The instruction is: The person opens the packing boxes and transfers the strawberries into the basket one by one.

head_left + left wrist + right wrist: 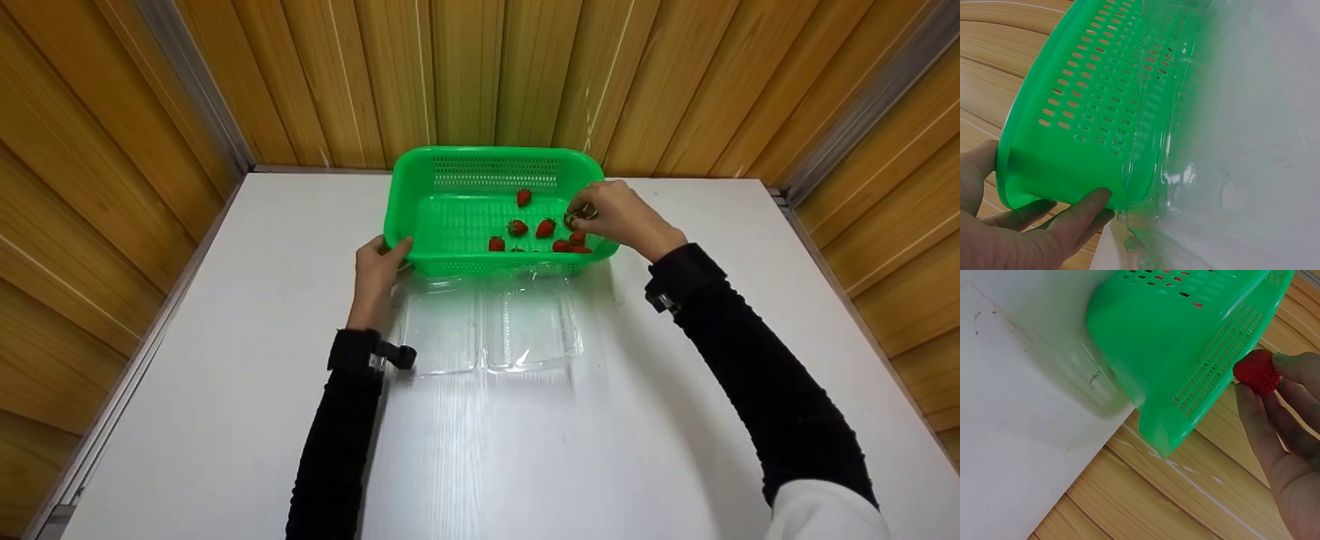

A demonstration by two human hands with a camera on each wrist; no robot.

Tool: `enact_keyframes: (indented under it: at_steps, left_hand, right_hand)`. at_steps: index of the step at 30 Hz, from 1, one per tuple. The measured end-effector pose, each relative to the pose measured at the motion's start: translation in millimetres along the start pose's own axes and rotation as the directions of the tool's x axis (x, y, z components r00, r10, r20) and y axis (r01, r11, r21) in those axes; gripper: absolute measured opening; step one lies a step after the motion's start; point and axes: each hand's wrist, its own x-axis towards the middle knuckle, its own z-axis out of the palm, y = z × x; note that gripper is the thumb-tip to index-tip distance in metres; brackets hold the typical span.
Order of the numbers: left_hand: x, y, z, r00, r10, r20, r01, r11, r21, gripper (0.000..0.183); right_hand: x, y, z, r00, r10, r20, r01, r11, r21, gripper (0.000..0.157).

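Observation:
A green plastic basket with slotted walls stands at the back of the white table. Several red strawberries lie in it, mostly toward its right side. My left hand grips the basket's front left corner, thumb at the rim; the left wrist view shows fingertips against the outer wall. Above the right end of the basket, my right hand pinches one strawberry between thumb and fingers. In front of the basket lies a clear plastic clamshell box, spread open in two halves.
The white table runs up to a wood-panelled wall right behind the basket. More panelled walls stand on the left and right sides.

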Motion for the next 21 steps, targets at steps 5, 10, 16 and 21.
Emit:
enact_keyframes:
  at_steps: [5, 10, 16, 21]
  left_hand:
    - [-0.6, 2.1, -0.6, 1.0, -0.024, -0.005, 0.024, 1.0, -0.013, 0.045]
    - [1.4, 4.0, -0.3, 0.998, -0.058, 0.0, 0.058, 0.997, -0.041, 0.049]
    - [2.1, 1.0, 0.4, 0.999, -0.039, -0.007, 0.039, 0.999, -0.028, 0.047]
    - [0.7, 0.0, 0.1, 1.0, -0.004, -0.008, 0.004, 1.0, -0.019, 0.043]
  right_hand:
    - [4.8, 0.3, 0.4, 0.999, -0.01, 0.047, 0.011, 1.0, -0.014, 0.01]
    - [8.8, -1.0, -0.7, 0.998, -0.012, 0.065, 0.013, 1.0, -0.015, 0.01]
    - [10.7, -1.9, 0.4, 0.997, 0.002, 0.081, -0.002, 1.0, -0.008, 0.013]
    - [10.7, -1.8, 1.4, 0.997, 0.005, 0.082, -0.004, 1.0, -0.009, 0.013]
